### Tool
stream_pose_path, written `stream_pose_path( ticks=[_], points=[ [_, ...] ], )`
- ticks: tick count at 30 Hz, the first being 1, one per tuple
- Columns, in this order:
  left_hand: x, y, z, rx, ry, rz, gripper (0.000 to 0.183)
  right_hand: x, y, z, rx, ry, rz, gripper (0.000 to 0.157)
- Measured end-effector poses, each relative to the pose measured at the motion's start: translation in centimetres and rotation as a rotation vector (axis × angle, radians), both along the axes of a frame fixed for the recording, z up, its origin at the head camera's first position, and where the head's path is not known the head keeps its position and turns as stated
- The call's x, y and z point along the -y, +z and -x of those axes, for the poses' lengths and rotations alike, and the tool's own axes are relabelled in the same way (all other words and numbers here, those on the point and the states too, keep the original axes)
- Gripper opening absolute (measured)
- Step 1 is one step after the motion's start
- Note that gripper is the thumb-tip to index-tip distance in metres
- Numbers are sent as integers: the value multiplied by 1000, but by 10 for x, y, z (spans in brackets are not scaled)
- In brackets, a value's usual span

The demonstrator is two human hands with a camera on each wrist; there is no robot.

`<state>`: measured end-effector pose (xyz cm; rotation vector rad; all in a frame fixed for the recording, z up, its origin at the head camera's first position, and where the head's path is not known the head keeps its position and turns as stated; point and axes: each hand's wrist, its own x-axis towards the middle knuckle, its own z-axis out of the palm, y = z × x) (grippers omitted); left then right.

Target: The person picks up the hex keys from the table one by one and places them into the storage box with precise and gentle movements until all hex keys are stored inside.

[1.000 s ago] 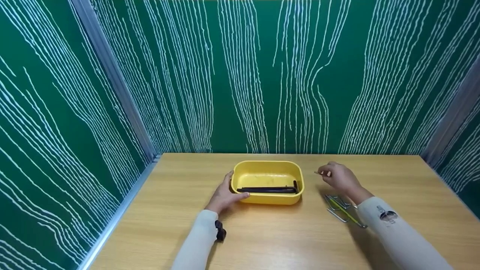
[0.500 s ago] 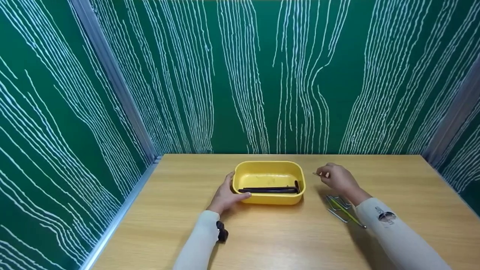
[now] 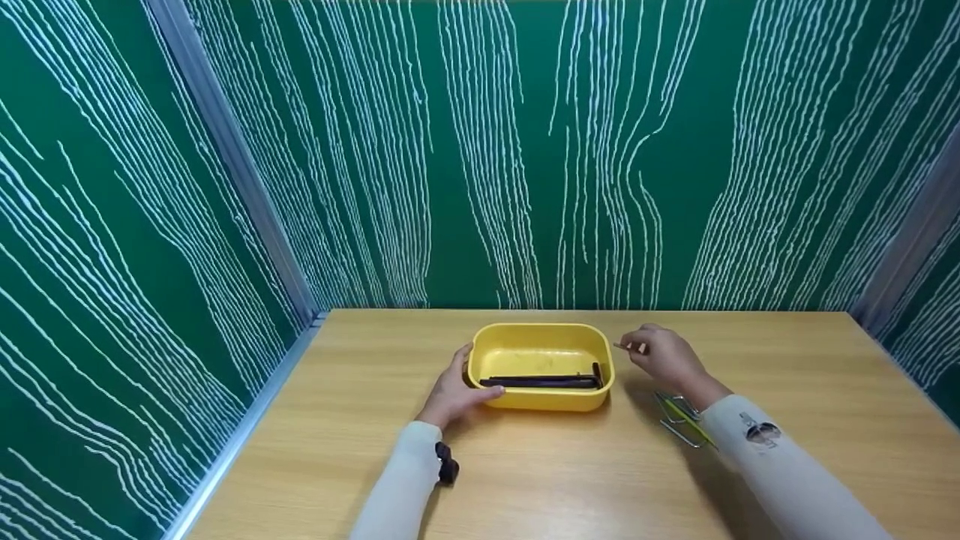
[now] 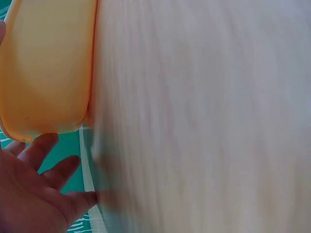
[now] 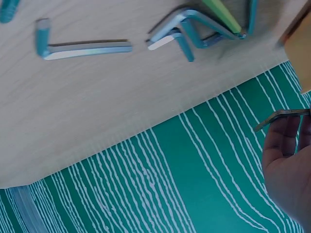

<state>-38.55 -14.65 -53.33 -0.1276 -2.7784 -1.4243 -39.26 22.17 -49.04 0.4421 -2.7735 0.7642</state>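
My left hand (image 3: 457, 394) holds the left end of a yellow plastic tub (image 3: 555, 401), thumb over the front rim. In the left wrist view its spread fingers lie against the tub's end wall (image 4: 48, 73). Long dark hex keys (image 3: 540, 382) lie along the tub's front side, one with its short leg turned up. My right hand (image 3: 667, 360), just right of the tub, pinches a small dark hex key (image 5: 282, 114) whose bent end sticks out past the fingers. Below that hand lie several silver hex keys (image 5: 194, 26) and a green one (image 5: 223, 14).
A wooden table (image 3: 570, 472) carries everything. Green walls (image 3: 480, 150) with white wavy lines stand along its back and sides. A single silver hex key (image 5: 87, 51) lies apart from the cluster in the right wrist view.
My right hand has moved left, bringing the small hex key close to the tub's right rim. The left hand keeps its place on the tub.
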Motion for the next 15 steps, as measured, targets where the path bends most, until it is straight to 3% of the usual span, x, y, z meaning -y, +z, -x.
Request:
stream_pose_path(
  ticks=[7,15],
  points=[
    [2,-2,1,-13,-24,-6,109,12,5,2,-61,32,5,16],
    [3,-1,3,-11,-33,-11,105,26,11,1,-44,54,29,16]
  ],
)
